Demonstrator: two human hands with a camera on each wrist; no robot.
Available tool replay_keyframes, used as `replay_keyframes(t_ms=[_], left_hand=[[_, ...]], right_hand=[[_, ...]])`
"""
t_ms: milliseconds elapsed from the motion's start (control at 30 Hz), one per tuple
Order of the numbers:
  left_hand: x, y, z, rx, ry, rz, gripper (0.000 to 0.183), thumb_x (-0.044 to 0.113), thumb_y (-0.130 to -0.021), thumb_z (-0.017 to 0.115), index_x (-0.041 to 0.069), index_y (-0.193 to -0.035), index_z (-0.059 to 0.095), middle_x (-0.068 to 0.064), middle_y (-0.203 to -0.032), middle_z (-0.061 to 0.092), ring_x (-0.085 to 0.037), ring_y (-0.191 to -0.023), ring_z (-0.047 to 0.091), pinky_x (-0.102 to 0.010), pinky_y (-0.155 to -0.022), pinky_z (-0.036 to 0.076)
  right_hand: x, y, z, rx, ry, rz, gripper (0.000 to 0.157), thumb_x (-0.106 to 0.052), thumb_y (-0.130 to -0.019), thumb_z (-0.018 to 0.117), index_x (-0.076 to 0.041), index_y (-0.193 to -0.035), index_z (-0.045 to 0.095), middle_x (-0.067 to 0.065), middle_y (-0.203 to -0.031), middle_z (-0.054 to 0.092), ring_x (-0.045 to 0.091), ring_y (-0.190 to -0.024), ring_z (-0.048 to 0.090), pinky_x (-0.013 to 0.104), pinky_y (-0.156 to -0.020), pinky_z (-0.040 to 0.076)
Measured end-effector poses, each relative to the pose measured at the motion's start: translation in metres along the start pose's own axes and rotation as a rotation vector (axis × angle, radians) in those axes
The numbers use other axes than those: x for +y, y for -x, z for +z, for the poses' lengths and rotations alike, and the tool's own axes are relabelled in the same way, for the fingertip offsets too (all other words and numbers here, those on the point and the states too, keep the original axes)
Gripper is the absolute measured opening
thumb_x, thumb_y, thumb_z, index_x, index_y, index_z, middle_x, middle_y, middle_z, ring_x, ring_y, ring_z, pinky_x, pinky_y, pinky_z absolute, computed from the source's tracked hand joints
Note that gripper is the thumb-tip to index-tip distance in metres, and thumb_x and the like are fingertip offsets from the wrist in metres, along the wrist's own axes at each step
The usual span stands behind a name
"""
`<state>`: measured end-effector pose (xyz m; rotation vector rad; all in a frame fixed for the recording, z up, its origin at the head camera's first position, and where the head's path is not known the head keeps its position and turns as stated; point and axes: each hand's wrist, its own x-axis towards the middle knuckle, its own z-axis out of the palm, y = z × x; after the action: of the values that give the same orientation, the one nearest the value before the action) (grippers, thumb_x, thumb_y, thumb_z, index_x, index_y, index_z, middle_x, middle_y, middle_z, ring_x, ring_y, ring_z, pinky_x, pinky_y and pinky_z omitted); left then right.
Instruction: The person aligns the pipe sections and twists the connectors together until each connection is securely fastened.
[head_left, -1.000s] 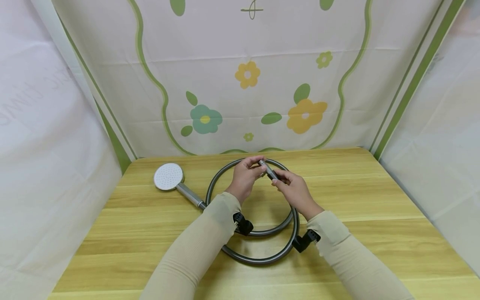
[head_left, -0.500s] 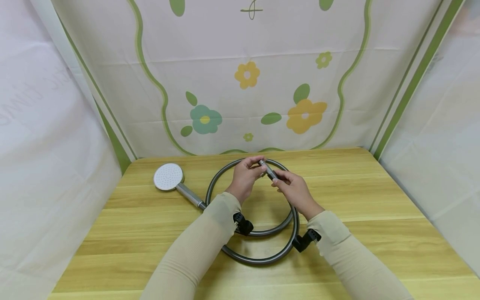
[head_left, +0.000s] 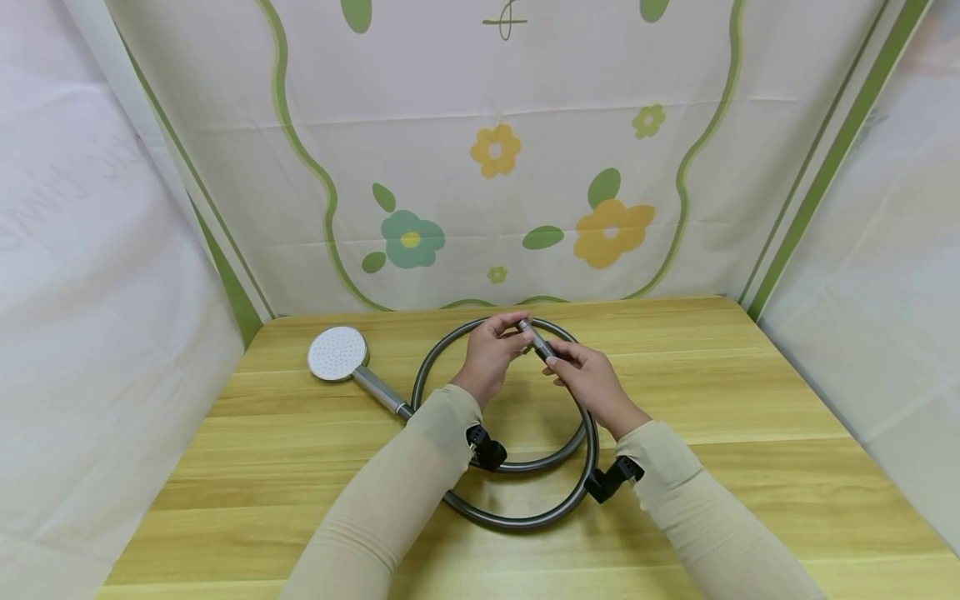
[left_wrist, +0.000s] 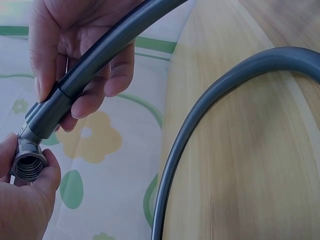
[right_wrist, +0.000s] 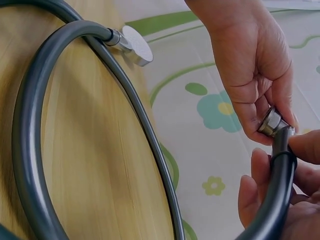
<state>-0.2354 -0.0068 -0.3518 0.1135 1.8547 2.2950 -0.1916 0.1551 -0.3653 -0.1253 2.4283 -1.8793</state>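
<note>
My left hand (head_left: 486, 357) pinches the silver metal nut (left_wrist: 28, 150) at the free end of a dark grey shower hose (head_left: 525, 523). In the left wrist view the nut's open mouth shows its inner threads and sits at an angle to the dark end sleeve (left_wrist: 47, 114). My right hand (head_left: 594, 387) grips that sleeve, thumb on one side and fingers on the other. Loops of the hose lie on the table under both forearms. At the hose's other end, to the left, a shower head (head_left: 337, 353) rests with its white face up.
The wooden table (head_left: 720, 500) runs back to a white flower-printed cloth (head_left: 450, 75). Cloth walls stand at the left and right. Black wrist-camera mounts (head_left: 487, 450) hang from both sleeves, close over the hose loops.
The right hand's fingers have shifted very slightly on the end sleeve. My left hand, the hose loops and the shower head have kept their places.
</note>
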Motion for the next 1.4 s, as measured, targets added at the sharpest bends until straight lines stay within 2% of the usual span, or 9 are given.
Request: replay_keyframes(t_ms=[267, 633, 833, 933, 1133, 1400], left_hand=[[-0.0001, 0.0, 0.0012, 0.004, -0.003, 0.001, 0.033, 0.0, -0.091, 0.064, 0.004, -0.124, 0.063, -0.012, -0.129, 0.059, -0.023, -0.11, 0.06, -0.035, -0.093, 0.051], [0.0, 0.0013, 0.0013, 0.002, -0.001, 0.009, 0.033, 0.0, -0.091, 0.064, 0.003, -0.124, 0.063, -0.01, -0.125, 0.06, -0.022, -0.108, 0.061, -0.036, -0.093, 0.051], [0.0007, 0.0014, 0.0008, 0.003, 0.0, 0.009, 0.032, 0.0, -0.091, 0.064, 0.003, -0.124, 0.063, -0.01, -0.125, 0.06, -0.022, -0.107, 0.06, -0.036, -0.094, 0.051], [0.001, 0.0009, 0.0005, 0.0, 0.013, 0.011, 0.033, -0.001, -0.091, 0.063, 0.002, -0.124, 0.063, -0.011, -0.126, 0.059, -0.022, -0.107, 0.061, -0.036, -0.093, 0.051], [0.0006, 0.0002, -0.0008, 0.001, 0.025, 0.009, 0.032, -0.002, -0.092, 0.062, 0.002, -0.124, 0.063, -0.013, -0.127, 0.058, -0.022, -0.107, 0.061, -0.035, -0.093, 0.051], [0.0004, 0.001, -0.0015, 0.0, 0.023, 0.006, 0.033, -0.001, -0.092, 0.063, 0.002, -0.125, 0.063, -0.013, -0.13, 0.057, -0.023, -0.11, 0.06, -0.035, -0.095, 0.051]], right_hand=[[0.0009, -0.0019, -0.003, -0.021, -0.018, 0.035, 0.042, -0.017, -0.1, 0.053, 0.002, -0.137, 0.05, 0.02, -0.126, 0.058, 0.015, -0.097, 0.063, 0.035, -0.085, 0.055], [-0.0003, -0.0018, -0.0046, -0.043, -0.038, 0.043, 0.042, -0.017, -0.101, 0.051, 0.004, -0.138, 0.049, 0.022, -0.128, 0.057, 0.015, -0.098, 0.062, 0.04, -0.088, 0.053], [-0.0006, -0.0015, -0.0037, -0.042, -0.027, 0.034, 0.042, -0.018, -0.101, 0.051, 0.002, -0.138, 0.049, 0.024, -0.128, 0.056, 0.02, -0.102, 0.062, 0.031, -0.083, 0.054], [-0.0008, -0.0012, -0.003, -0.013, 0.016, 0.022, 0.044, -0.02, -0.1, 0.054, 0.0, -0.138, 0.049, 0.022, -0.127, 0.057, 0.026, -0.107, 0.061, 0.031, -0.082, 0.053], [-0.0032, 0.0004, -0.0021, 0.049, 0.163, -0.025, 0.047, -0.023, -0.095, 0.063, -0.004, -0.136, 0.052, 0.017, -0.126, 0.057, 0.031, -0.109, 0.059, 0.038, -0.081, 0.053], [-0.0054, 0.0037, 0.0011, 0.085, 0.273, -0.131, 0.048, -0.018, -0.089, 0.069, -0.001, -0.131, 0.053, 0.017, -0.124, 0.054, 0.032, -0.108, 0.058, 0.045, -0.085, 0.053]])
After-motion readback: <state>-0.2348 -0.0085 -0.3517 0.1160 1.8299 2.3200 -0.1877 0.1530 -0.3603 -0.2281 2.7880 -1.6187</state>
